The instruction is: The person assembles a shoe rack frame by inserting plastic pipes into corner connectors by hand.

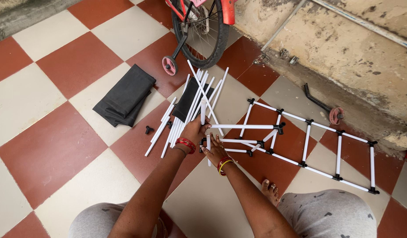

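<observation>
A tiled floor [58,145] carries everything. At the centre, the left hand [195,130] grips an upright tube [203,112], and the right hand [215,150] rests on the floor just right of it. A loose pile of tubes [186,110] lies just beyond and left of the hands, partly on a flat folded cloth [189,98]. A larger folded cloth [125,95] lies farther left. A ladder-like tube frame [309,145] stretches right. A bicycle wheel [203,31] stands at the far side, by a wall [344,53].

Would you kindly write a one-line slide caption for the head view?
Left hand grips an upright white tube while right hand steadies a black connector on a tube frame over checkered floor.
</observation>
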